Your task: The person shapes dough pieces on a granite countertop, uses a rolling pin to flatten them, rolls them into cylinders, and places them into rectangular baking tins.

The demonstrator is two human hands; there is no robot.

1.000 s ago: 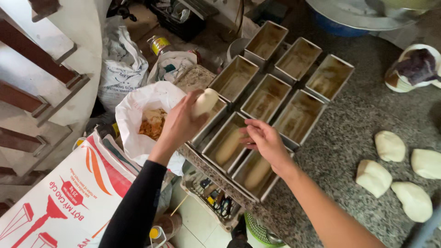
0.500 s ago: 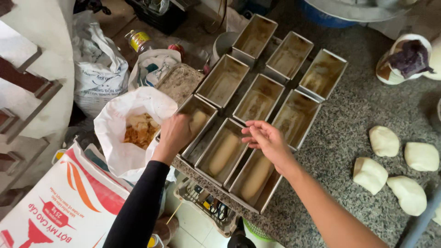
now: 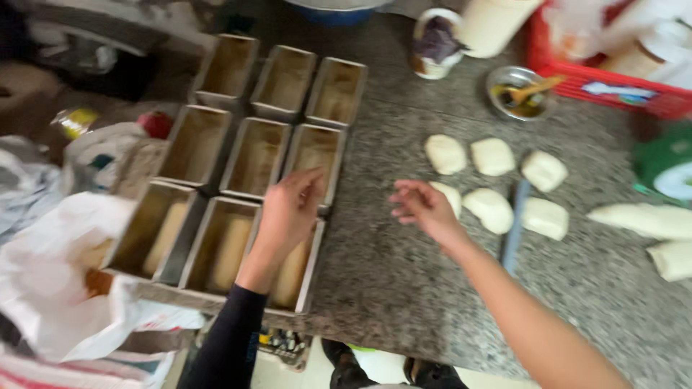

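Several metal loaf tins (image 3: 256,155) stand in rows on a speckled stone counter (image 3: 404,288). The three nearest tins each hold a roll of pale dough (image 3: 229,248); the ones behind look bare. My left hand (image 3: 288,212), in a black sleeve, hovers over the near right tin with fingers loosely apart and nothing in it. My right hand (image 3: 424,205) is open above the counter, close to a group of flattened dough pieces (image 3: 494,184). The frame is blurred.
A white plastic bag (image 3: 65,288) with brown filling sits at the lower left. At the back stand a small metal bowl with a brush (image 3: 520,97), a cup (image 3: 436,47) and a red crate (image 3: 613,65). A blue-grey scraper (image 3: 515,223) lies among the dough. More dough (image 3: 652,223) lies right.
The view swung right. My left hand put a dough roll into the near left tin and drew back empty. My right hand moved from the tins toward the dough pieces.
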